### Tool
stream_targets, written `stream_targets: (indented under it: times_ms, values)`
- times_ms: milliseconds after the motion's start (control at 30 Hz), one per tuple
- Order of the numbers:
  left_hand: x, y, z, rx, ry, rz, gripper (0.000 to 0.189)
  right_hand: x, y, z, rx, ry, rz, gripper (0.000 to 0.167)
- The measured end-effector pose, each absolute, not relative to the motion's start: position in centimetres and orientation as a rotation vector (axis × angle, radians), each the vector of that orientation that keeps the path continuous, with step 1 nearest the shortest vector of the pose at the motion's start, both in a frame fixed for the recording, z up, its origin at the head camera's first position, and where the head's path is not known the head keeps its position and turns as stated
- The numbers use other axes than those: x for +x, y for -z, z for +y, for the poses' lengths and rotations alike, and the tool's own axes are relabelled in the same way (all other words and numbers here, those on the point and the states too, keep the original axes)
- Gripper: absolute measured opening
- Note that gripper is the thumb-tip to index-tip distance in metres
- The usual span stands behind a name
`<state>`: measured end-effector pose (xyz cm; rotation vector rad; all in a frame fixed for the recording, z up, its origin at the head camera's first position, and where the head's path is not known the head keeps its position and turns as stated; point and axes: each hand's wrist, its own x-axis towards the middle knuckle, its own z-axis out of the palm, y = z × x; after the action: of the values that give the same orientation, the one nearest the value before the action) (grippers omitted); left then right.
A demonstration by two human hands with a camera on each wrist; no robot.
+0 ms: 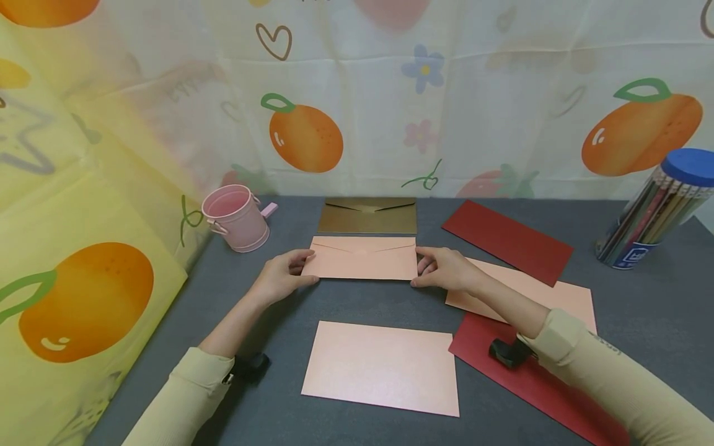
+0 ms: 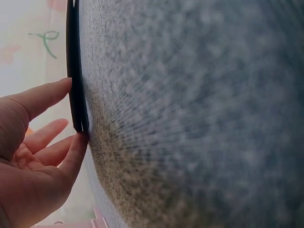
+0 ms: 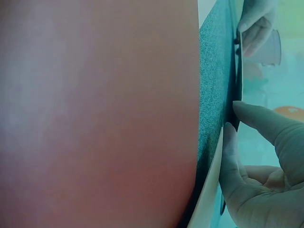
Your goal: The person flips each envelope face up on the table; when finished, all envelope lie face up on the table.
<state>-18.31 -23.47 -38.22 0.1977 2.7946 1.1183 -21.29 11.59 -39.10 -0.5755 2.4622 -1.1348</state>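
A pale pink envelope (image 1: 365, 263), flap side up, lies close over the dark table in the head view. My left hand (image 1: 281, 272) holds its left end, thumb at the near corner and fingers at the side edge. At the opposite end my right hand (image 1: 448, 267) grips the other short edge in the same way. Just behind it sits a gold envelope (image 1: 365, 218), also with its flap up. In the left wrist view the pink envelope's edge (image 2: 75, 102) appears as a thin dark strip at the fingertips.
Nearer me lies a plain pink sheet or envelope (image 1: 382, 367). To the right, a red envelope (image 1: 507, 238), another pink one (image 1: 569, 300) and another red one (image 1: 552, 396) overlap. A pink bucket (image 1: 237, 223) stands at left, a blue-lidded pencil jar (image 1: 649, 217) at right.
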Motion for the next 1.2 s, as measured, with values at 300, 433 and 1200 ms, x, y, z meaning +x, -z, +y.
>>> stream_targets:
  times_ms: [300,433,1200]
  values:
    - [-18.33,38.3,-23.39,0.193,-1.095,2.81,0.057,-21.36,39.05,11.53,-0.56,1.127,2.469,0.081]
    - [-18.3,38.39,-23.33,0.192,-1.09,2.815,0.055,-21.42,39.06,11.49,-0.563,1.121,2.47,0.08]
    - [-17.88,38.4,-23.0,0.501,-0.866,2.954,0.039,-21.2,39.01,11.95,-0.589,1.123,2.444,0.078]
